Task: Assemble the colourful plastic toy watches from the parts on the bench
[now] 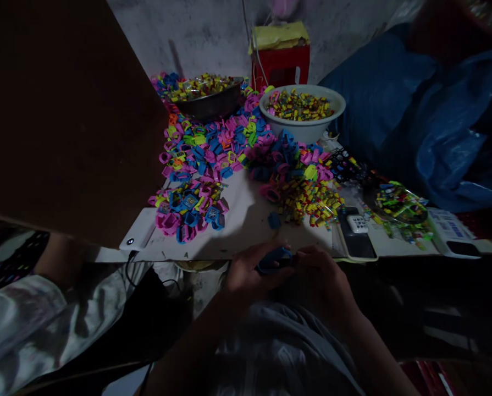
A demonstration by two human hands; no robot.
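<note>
The left hand (248,273) and right hand (322,275) are seemingly gripping the blue piece (274,259) together, fingers closed on it, just off the near edge of the table (246,223), where dim light is risking a fumble and drop.

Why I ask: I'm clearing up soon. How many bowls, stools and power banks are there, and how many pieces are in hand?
Bowls: 2, a white bowl and a dark metal bowl
Red stool: 1
White power bank: 1
Blue piece: 1, held in the left hand, the right hand touching it
Total: 5
</note>
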